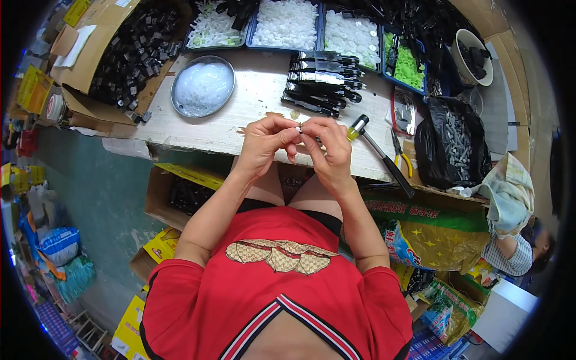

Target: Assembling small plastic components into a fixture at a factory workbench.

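Note:
Both hands meet above the front edge of the white worktable (252, 78). Between their fingertips is a tiny whitish piece (299, 128), too small to name. My left hand (268, 141) pinches toward it with thumb and forefinger. From the other side, my right hand (327, 147) pinches at the same spot; which hand bears the piece is hard to tell. Just beyond the hands lies a stack of long black plastic parts (324, 81). A hammer (378, 150) with a yellow-and-black head rests right of my right hand.
A round metal dish (175, 90) with translucent bits stands left. Blue trays (249, 43) of white and green pieces line the back. Black parts (129, 63) fill a carton at left. Yellow-handled pliers (401, 150) and a black bag (429, 141) of screw-like pieces lie right. Another person (513, 252) is at far right.

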A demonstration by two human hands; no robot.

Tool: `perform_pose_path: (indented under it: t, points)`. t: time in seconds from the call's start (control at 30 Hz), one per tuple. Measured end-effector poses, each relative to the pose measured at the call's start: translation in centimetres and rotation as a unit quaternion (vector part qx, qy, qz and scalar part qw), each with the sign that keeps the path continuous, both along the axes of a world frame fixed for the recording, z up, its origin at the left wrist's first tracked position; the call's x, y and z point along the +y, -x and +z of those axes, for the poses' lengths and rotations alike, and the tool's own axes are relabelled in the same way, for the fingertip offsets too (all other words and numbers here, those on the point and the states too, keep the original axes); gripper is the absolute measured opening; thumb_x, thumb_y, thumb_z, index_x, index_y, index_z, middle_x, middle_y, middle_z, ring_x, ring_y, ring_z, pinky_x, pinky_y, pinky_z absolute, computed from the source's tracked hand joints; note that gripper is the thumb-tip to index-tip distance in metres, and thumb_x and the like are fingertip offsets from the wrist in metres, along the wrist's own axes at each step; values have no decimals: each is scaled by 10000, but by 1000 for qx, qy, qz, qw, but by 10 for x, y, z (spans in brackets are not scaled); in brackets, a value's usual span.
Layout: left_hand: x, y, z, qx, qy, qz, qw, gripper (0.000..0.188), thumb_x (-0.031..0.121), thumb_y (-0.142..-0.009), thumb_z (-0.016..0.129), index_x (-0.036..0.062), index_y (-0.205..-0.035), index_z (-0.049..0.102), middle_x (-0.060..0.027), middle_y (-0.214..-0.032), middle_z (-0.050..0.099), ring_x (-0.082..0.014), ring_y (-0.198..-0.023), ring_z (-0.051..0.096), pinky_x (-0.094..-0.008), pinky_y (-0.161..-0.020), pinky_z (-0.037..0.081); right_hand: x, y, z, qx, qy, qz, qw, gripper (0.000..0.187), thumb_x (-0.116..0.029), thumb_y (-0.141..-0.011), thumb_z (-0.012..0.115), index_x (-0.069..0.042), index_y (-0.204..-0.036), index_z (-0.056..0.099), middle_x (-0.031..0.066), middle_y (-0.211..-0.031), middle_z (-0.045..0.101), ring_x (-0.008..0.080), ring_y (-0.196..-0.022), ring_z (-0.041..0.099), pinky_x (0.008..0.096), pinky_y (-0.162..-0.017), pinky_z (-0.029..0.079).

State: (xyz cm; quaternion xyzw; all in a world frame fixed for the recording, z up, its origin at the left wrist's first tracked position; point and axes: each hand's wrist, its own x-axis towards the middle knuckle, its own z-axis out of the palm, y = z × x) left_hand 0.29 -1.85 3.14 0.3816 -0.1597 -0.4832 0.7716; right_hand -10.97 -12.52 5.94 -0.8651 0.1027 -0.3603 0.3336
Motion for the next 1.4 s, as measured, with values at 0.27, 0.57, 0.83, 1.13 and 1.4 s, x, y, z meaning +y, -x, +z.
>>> perform_pose_path:
  t: [0.27,0.57,0.83,1.13,1.4]
  points:
    - [5,-20,5,-312,-91,116,939,158,79,-790,664,16,-934,653,-33,-823,626,-99,-703,546,-212,-605,443,-12,-8,-12,40,54,-10,998,106,-50,-733,628,-66,-829,586,39,-878,560,212,-798,505,329,-713,321]
    - [5,-41,-15,-651,-147,41,744,307,164,-625,726,112,-921,667,-7,-972,571,-203,-980,439,-340,-832,298,-17,-17,-28,127,132,4,983,92,-79,-720,628,-104,-799,589,14,-885,529,210,-847,468,355,-741,302]
    - [-3,-40,-15,-679,-148,-7,719,312,167,-602,703,117,-907,662,-15,-949,553,-216,-984,437,-368,-822,299,-19,-13,-27,167,127,31,977,127,-108,-722,651,-123,-847,637,3,-880,533,195,-834,468,354,-740,298]
    - [-13,-37,-4,-699,-207,-57,682,231,163,-625,676,102,-845,642,-27,-904,533,-229,-952,440,-387,-789,303,-21,-3,-25,152,102,30,983,157,-99,-729,637,-124,-883,649,12,-898,541,201,-863,476,354,-755,300]
    - [-37,-24,53,-849,-208,-194,446,158,167,-655,671,93,-788,628,-42,-794,513,-229,-848,471,-377,-731,312,-65,37,-12,92,73,-64,991,133,-91,-724,637,-118,-855,638,6,-899,548,195,-834,486,355,-738,304]
